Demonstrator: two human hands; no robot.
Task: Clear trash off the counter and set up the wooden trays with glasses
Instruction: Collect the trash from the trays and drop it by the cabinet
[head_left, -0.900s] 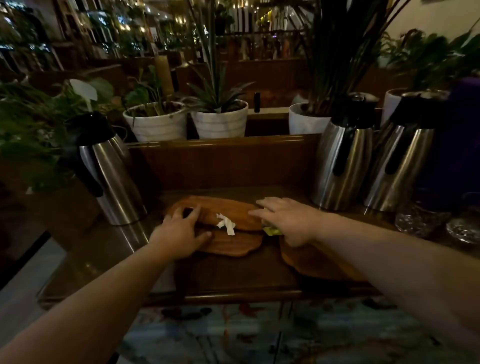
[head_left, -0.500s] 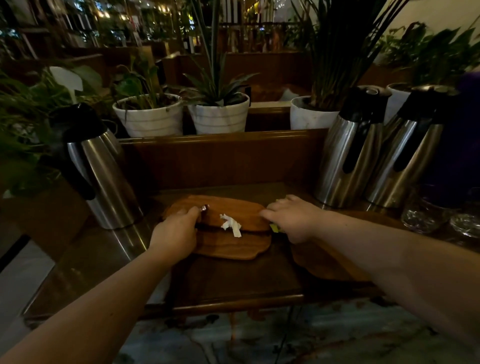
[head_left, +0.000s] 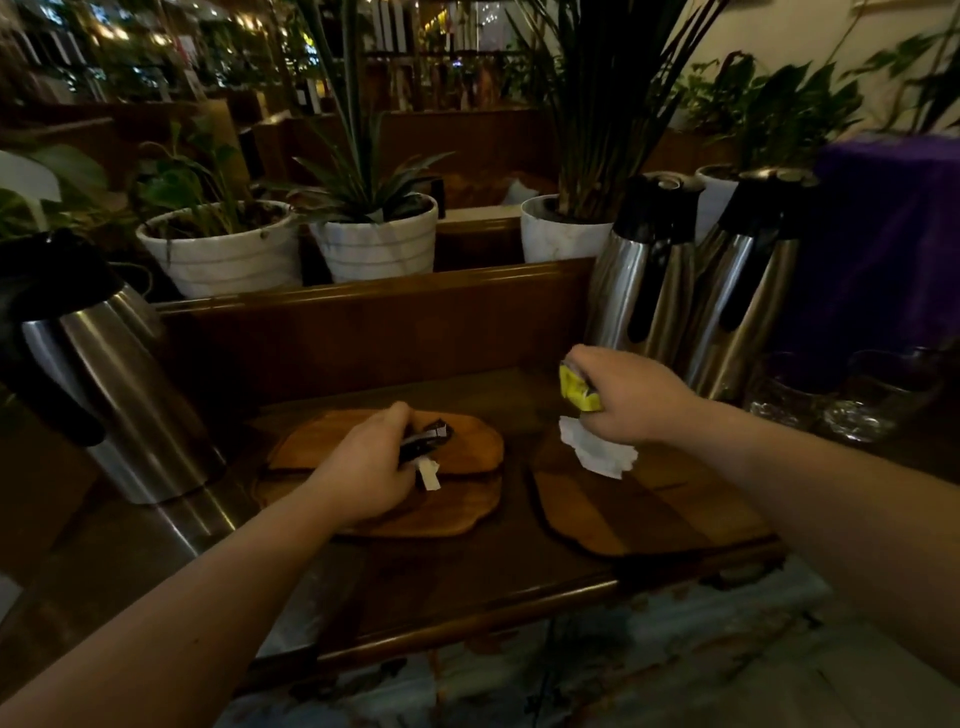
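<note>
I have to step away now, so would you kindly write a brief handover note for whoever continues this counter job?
Left hand: closed on a dark wrapper and a white paper scrap, over the stacked wooden trays.
Right hand: closed on a yellow wrapper and white tissue, above the right-hand tray.
Done: visible trash is picked up.
Left: discard it, then move the glasses from beside the thermos jugs onto the trays.
</note>
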